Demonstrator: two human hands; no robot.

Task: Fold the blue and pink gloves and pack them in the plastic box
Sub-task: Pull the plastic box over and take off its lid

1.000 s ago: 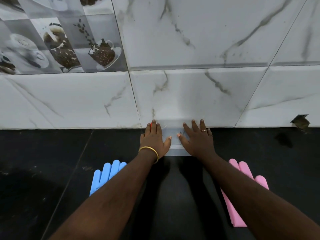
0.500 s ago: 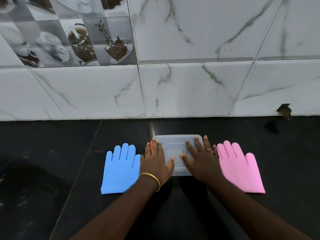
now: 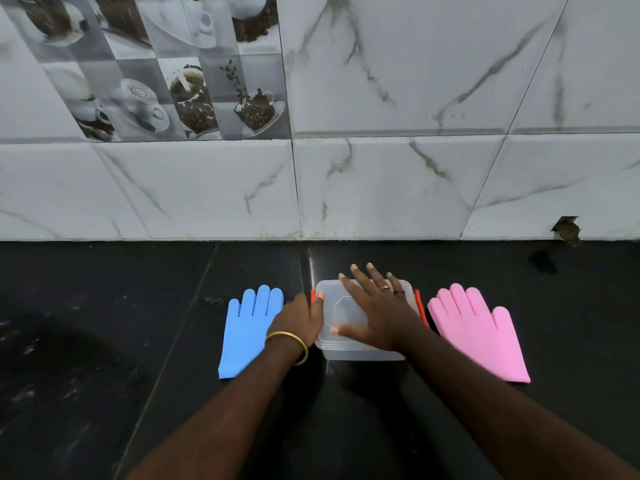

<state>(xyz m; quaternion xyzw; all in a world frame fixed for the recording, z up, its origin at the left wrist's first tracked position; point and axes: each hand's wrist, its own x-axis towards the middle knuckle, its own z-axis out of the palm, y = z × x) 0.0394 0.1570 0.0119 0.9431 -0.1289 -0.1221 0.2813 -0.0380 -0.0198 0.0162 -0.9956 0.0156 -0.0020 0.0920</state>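
A: Gloves unfolded: pink glove [image 3: 476, 332] right, blue glove [image 3: 247, 329] left, flat on counter [image 3: 104, 341].
B: Plastic box [image 3: 363, 353] between, lidded. Right hand [image 3: 377, 311] laid flat on lid; left hand [image 3: 299, 318] curled at red clip [image 3: 312, 296]. Nothing packed.

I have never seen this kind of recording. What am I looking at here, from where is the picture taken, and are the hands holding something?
No machine here: a person works with bare hands, and a camera worn on the head looks forward and down at them. On the black counter a clear plastic box with its lid on stands between a blue glove and a pink glove, both lying flat and unfolded. The right hand rests flat on the lid. The left hand is at the box's left side, by its red clip; its grip is not clear. Behind is a tiled wall.
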